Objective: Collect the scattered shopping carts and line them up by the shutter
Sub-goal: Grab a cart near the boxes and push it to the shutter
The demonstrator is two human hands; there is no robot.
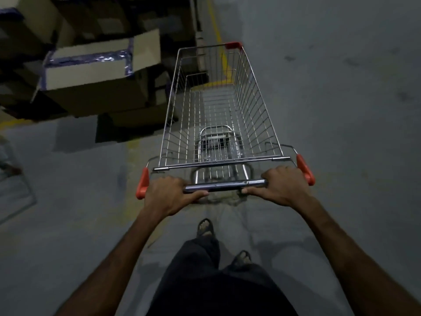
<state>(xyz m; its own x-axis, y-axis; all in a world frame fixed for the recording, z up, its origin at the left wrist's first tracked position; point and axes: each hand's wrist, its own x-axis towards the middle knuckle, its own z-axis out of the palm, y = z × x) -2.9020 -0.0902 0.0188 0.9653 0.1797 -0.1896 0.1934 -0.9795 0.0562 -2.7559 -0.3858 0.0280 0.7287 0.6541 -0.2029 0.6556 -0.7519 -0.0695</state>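
One shopping cart (pixel 218 106) in hand, both hands clamped on its handle bar (pixel 224 185), no shutter in view.

The grey floor (pixel 341 110) fills most of the frame, and a stack of cardboard boxes (pixel 91 71) fills the upper left. The single cart stands at centre, its long axis running from the grip toward the top of the frame, basket empty. The left hand (pixel 167 193) and right hand (pixel 283 187) curl round the bar's two ends, equally near. I count two hands, one cart, two sandalled feet (pixel 206 228) at lower centre. Steering likely calls for an even push.
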